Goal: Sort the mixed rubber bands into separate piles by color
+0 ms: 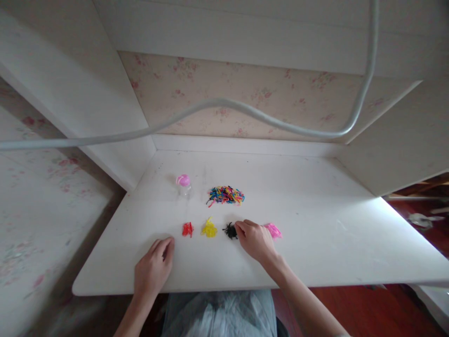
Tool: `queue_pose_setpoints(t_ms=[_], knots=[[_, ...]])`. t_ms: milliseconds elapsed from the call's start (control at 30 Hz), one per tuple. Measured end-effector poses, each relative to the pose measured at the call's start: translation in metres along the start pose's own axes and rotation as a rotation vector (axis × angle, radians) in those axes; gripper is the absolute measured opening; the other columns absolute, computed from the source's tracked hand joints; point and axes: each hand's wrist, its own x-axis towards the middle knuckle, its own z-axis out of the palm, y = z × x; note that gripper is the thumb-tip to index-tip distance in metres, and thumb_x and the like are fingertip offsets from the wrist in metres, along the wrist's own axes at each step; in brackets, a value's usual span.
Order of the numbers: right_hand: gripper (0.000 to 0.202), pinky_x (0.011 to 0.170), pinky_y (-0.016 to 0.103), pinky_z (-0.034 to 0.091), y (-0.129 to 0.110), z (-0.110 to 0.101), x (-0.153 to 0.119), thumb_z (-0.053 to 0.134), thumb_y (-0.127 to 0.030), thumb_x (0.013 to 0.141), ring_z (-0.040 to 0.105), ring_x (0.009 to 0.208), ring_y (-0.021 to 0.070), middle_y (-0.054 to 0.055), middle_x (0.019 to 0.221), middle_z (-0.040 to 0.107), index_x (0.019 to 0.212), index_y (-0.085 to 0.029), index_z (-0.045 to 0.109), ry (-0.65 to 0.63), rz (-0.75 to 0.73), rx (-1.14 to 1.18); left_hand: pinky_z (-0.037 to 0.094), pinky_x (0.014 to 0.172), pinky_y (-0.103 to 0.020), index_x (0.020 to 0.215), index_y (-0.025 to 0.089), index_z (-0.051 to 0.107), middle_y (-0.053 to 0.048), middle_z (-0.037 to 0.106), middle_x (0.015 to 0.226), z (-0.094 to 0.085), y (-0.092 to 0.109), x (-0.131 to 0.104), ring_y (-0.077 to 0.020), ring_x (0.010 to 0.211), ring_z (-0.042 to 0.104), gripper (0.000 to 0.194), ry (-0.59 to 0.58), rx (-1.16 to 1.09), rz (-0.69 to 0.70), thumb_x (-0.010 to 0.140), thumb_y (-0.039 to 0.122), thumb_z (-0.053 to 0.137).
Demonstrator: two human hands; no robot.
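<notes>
My right hand (256, 239) is closed in a pinch at the right edge of a small pile of black rubber bands (229, 230). Anything between its fingertips is hidden from me. Partly behind that hand lies a pile of pink bands (273, 230). To the left, in the same row, are a yellow pile (209, 228) and a red pile (187, 229). My left hand (154, 263) rests curled on the table near the red pile, thumb against the fingers, with nothing visible in it. Farther back is a larger heap of mixed-colour bands (226, 195).
A small clear container with a pink top (183, 182) stands at the back left of the white table (308, 234). White panels enclose the table's back and sides. A pale cable (224, 102) crosses the view above it. The table's front edge is close to my lap.
</notes>
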Motion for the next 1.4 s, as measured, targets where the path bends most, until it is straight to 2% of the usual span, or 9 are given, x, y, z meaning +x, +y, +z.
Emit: queue_pose_setpoints(t_ms=[167, 367, 533, 667, 767, 933, 1133, 1267, 1400], knots=[[0.036, 0.052, 0.022, 0.024, 0.006, -0.010, -0.004, 0.033, -0.036, 0.095, 0.056, 0.061, 0.0103, -0.001, 0.078, 0.066, 0.080, -0.026, 0.064, 0.015, 0.012, 0.004, 0.043, 0.063, -0.021, 0.096, 0.023, 0.064, 0.000, 0.070, 0.092, -0.001, -0.001, 0.000, -0.0130, 0.076, 0.065, 0.022, 0.006, -0.058, -0.017, 0.090, 0.036, 0.046], [0.038, 0.058, 0.021, 0.034, 0.032, -0.012, -0.027, 0.034, -0.038, 0.094, 0.059, 0.067, 0.0124, 0.002, 0.075, 0.067, 0.081, -0.025, 0.068, 0.201, 0.087, 0.143, 0.047, 0.065, -0.022, 0.093, 0.021, 0.063, -0.002, 0.069, 0.086, -0.010, 0.005, 0.013, -0.0129, 0.071, 0.063, 0.026, -0.051, -0.246, -0.017, 0.090, 0.038, 0.044], [0.042, 0.064, 0.021, 0.043, 0.067, 0.004, -0.062, 0.040, -0.049, 0.089, 0.063, 0.069, 0.0150, 0.006, 0.087, 0.071, 0.090, -0.022, 0.072, 0.415, 0.330, 0.443, 0.047, 0.067, -0.023, 0.093, 0.021, 0.065, -0.004, 0.068, 0.087, -0.019, 0.041, 0.042, -0.0137, 0.072, 0.061, 0.029, -0.145, -0.341, 0.106, 0.090, 0.038, 0.042], [0.044, 0.070, 0.025, 0.046, 0.094, 0.018, -0.079, 0.044, -0.055, 0.084, 0.066, 0.079, 0.0201, 0.006, 0.090, 0.072, 0.091, -0.023, 0.073, 0.436, 0.551, 0.535, 0.045, 0.068, -0.023, 0.087, 0.022, 0.066, -0.002, 0.068, 0.088, -0.012, 0.075, 0.070, -0.0133, 0.074, 0.062, 0.027, -0.245, -0.252, 0.184, 0.089, 0.035, 0.042], [0.047, 0.074, 0.028, 0.047, 0.107, 0.024, -0.081, 0.044, -0.057, 0.083, 0.066, 0.084, 0.0222, 0.006, 0.093, 0.072, 0.093, -0.022, 0.073, 0.434, 0.630, 0.561, 0.042, 0.065, -0.023, 0.089, 0.024, 0.065, -0.001, 0.068, 0.094, -0.003, 0.093, 0.091, -0.0137, 0.077, 0.063, 0.022, -0.278, -0.141, 0.177, 0.088, 0.034, 0.045], [0.045, 0.074, 0.029, 0.047, 0.109, 0.029, -0.078, 0.041, -0.056, 0.084, 0.065, 0.084, 0.0216, 0.005, 0.095, 0.072, 0.094, -0.024, 0.073, 0.392, 0.571, 0.572, 0.039, 0.062, -0.023, 0.096, 0.023, 0.065, -0.003, 0.067, 0.101, 0.012, 0.105, 0.113, -0.0142, 0.077, 0.063, 0.023, -0.306, -0.002, 0.166, 0.088, 0.034, 0.046], [0.043, 0.073, 0.028, 0.047, 0.109, 0.035, -0.081, 0.041, -0.055, 0.086, 0.065, 0.082, 0.0204, 0.004, 0.097, 0.071, 0.094, -0.025, 0.072, 0.379, 0.520, 0.555, 0.039, 0.064, -0.023, 0.091, 0.021, 0.065, -0.005, 0.066, 0.098, 0.023, 0.109, 0.118, -0.0140, 0.080, 0.062, 0.024, -0.296, 0.035, 0.189, 0.090, 0.031, 0.043], [0.041, 0.073, 0.027, 0.046, 0.109, 0.034, -0.082, 0.042, -0.053, 0.086, 0.065, 0.082, 0.0200, 0.003, 0.097, 0.071, 0.094, -0.026, 0.071, 0.382, 0.507, 0.547, 0.039, 0.064, -0.023, 0.092, 0.021, 0.064, -0.004, 0.065, 0.099, 0.020, 0.109, 0.116, -0.0140, 0.080, 0.062, 0.024, -0.278, 0.034, 0.190, 0.091, 0.028, 0.041], [0.041, 0.071, 0.027, 0.045, 0.107, 0.032, -0.083, 0.042, -0.054, 0.086, 0.065, 0.081, 0.0200, 0.003, 0.095, 0.071, 0.093, -0.026, 0.071, 0.380, 0.502, 0.541, 0.040, 0.064, -0.024, 0.091, 0.022, 0.062, -0.003, 0.064, 0.097, 0.005, 0.102, 0.109, -0.0139, 0.078, 0.062, 0.022, -0.221, -0.049, 0.190, 0.090, 0.029, 0.041]])
